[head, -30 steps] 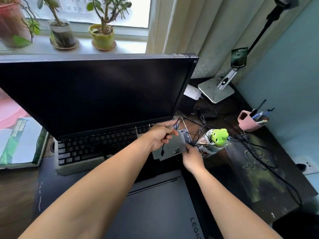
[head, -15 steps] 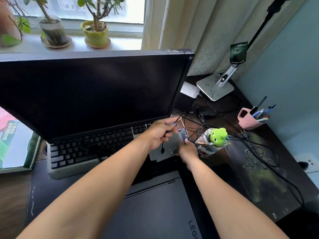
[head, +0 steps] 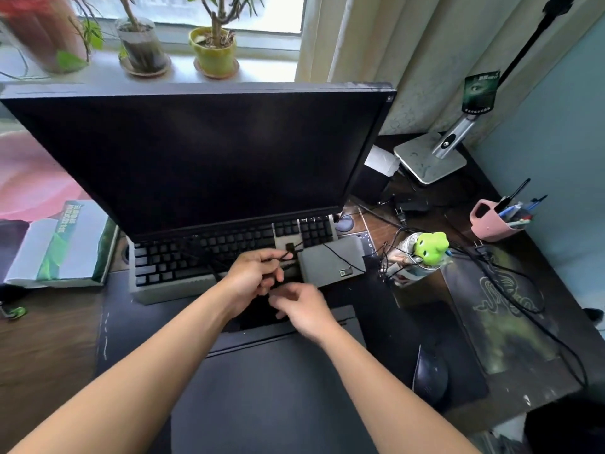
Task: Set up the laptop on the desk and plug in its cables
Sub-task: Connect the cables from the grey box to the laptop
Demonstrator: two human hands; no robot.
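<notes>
Crowding the dark desk [head: 386, 326] by the window, left hand [head: 253, 278] grip pinches a cable [head: 337, 257]; right hand's [head: 302, 309] grip unclear.

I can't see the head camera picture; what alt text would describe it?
Two bare hands, left and right, handle a thin black cable over a closed laptop, in front of a keyboard and dark monitor. A green frog toy stands to the right.
</notes>
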